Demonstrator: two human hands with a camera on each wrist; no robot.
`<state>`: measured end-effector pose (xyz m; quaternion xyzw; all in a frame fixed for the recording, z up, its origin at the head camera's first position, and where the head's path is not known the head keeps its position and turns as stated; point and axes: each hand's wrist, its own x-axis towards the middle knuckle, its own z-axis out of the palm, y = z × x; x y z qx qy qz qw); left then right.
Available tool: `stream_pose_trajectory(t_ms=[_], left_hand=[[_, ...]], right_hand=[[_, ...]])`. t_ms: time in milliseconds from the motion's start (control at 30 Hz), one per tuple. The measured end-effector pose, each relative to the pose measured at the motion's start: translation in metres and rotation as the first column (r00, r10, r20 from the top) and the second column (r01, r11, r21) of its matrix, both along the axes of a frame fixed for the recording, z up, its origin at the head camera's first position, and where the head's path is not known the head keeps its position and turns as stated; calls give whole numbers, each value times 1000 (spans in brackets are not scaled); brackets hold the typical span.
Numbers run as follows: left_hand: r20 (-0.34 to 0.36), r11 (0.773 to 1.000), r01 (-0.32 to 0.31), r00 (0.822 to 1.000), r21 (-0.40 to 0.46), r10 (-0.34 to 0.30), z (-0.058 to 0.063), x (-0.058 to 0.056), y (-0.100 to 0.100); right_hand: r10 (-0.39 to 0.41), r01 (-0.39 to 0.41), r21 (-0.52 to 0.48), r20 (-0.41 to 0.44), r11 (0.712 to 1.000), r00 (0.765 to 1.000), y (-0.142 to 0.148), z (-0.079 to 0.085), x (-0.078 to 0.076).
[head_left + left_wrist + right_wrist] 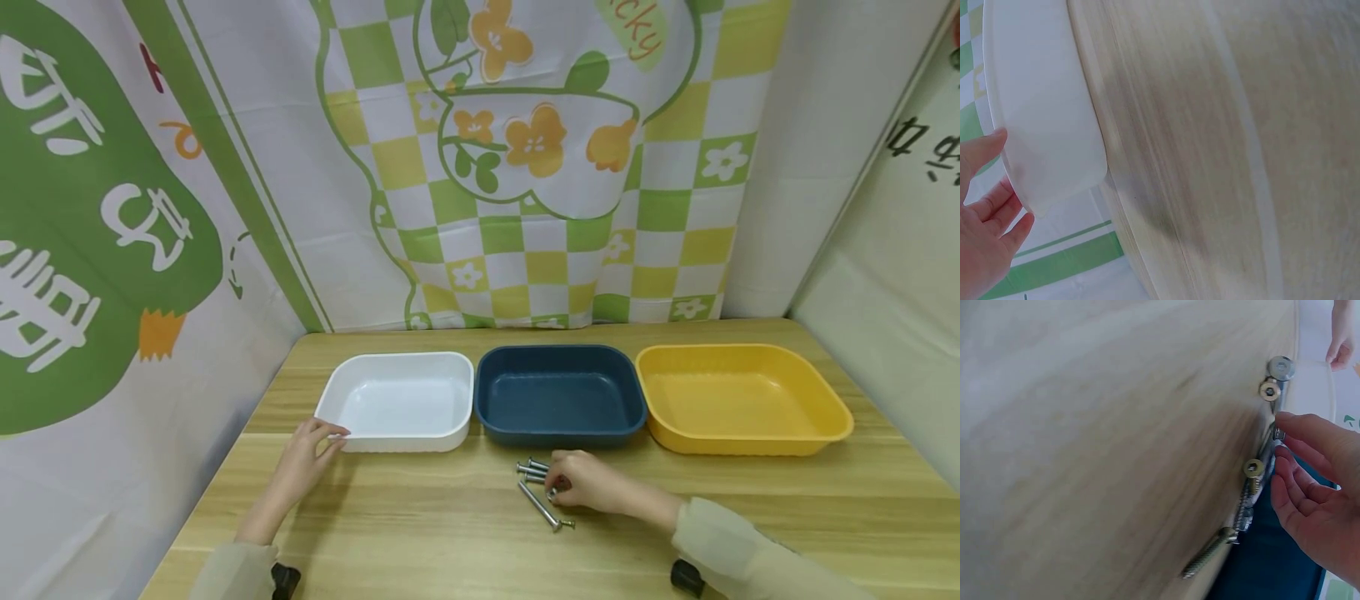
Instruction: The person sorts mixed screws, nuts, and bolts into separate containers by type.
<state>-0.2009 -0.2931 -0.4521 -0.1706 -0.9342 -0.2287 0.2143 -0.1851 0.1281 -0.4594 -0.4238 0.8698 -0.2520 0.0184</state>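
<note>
At the white tray (397,444) on the left, my left hand (306,454) holds the rim at the near left corner. The left wrist view shows its thumb and fingers around that rim. My right hand (588,482), in front of the dark blue tray (562,438), pinches a small silver nut (552,494) between thumb and finger. Beside it lie several silver bolts (531,468), one long bolt (538,507) and a small brass-coloured screw (567,524). The right wrist view shows another brass-coloured screw (1253,469) below the fingertips. The hand partly hides the pile.
A yellow tray (750,446) stands to the right of the blue one, all three in a row along the back of the wooden table (450,533). Patterned cloth (525,250) hangs behind, with more cloth at both sides.
</note>
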Motion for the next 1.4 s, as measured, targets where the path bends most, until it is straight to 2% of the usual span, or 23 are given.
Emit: stream_pose_trajectory(t_ms=[300, 533, 700, 967, 1133, 1267, 1400], left_hand=[[23, 1000, -12, 1000, 9, 11, 0, 1, 0], [27, 1000, -19, 999, 12, 19, 0, 1, 0], [59, 1000, -24, 998, 13, 24, 1, 2, 0], [54, 1000, -26, 998, 11, 25, 1, 2, 1], [35, 1000, -28, 999, 8, 27, 1, 2, 1], [55, 999, -31, 998, 14, 30, 2, 3, 1], [85, 999, -35, 996, 19, 33, 3, 3, 1]], right_hand=[[-1, 2, -54, 24, 999, 1000, -6, 15, 1], [10, -12, -79, -25, 997, 1000, -18, 25, 1], [14, -14, -93, -2, 996, 1000, -27, 32, -1], [46, -46, -143, -4, 989, 999, -41, 40, -8], [37, -32, -147, 34, 989, 999, -51, 45, -13], [35, -25, -155, 57, 988, 998, -60, 49, -17], [40, -31, -181, 46, 983, 998, -69, 53, -23]])
